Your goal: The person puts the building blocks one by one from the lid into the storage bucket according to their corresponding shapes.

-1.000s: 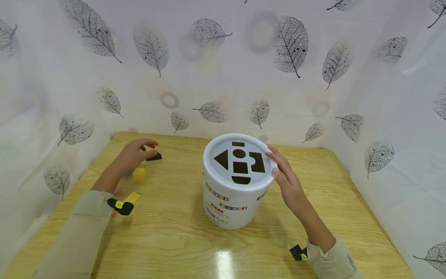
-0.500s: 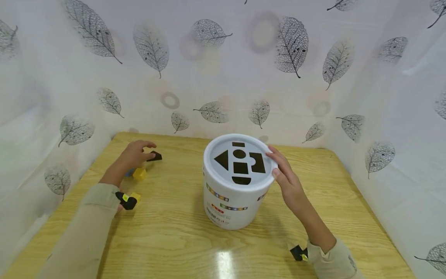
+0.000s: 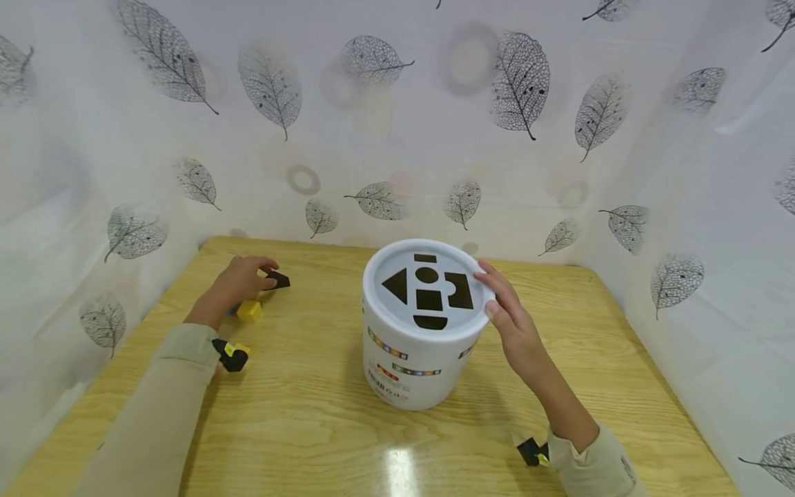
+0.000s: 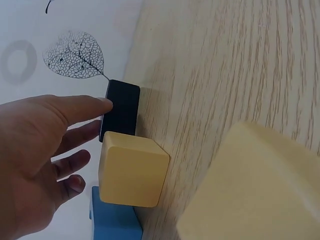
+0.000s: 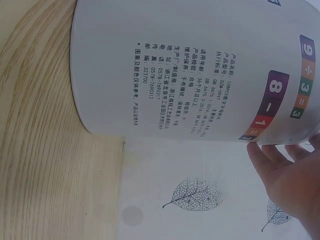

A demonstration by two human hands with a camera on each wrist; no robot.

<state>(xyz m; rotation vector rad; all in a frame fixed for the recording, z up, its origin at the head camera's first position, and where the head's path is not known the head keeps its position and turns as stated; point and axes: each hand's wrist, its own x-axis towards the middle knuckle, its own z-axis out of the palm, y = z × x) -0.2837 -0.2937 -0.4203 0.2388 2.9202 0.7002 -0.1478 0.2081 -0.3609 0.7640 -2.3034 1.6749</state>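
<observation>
At the table's far left, my left hand (image 3: 239,284) has its thumb and a finger around the near end of a small black block (image 3: 279,280). In the left wrist view the thumb lies on the black block (image 4: 121,107) and a finger passes behind it. Beside it sit a yellow block (image 4: 134,170) and a blue block (image 4: 112,220). My right hand (image 3: 515,328) rests against the rim of a white bucket (image 3: 410,373), fingers and thumb touching its right side. Its lid (image 3: 397,314) has several dark shaped holes, among them a triangle and a circle.
Another yellow block (image 4: 265,190) lies close to the left wrist camera. All stands on a wooden table (image 3: 298,414). A white leaf-print curtain (image 3: 422,124) encloses the back and sides.
My left hand has shifted slightly right and closed its thumb and finger onto the black block, which has turned a little. My right hand and the bucket have stayed put.
</observation>
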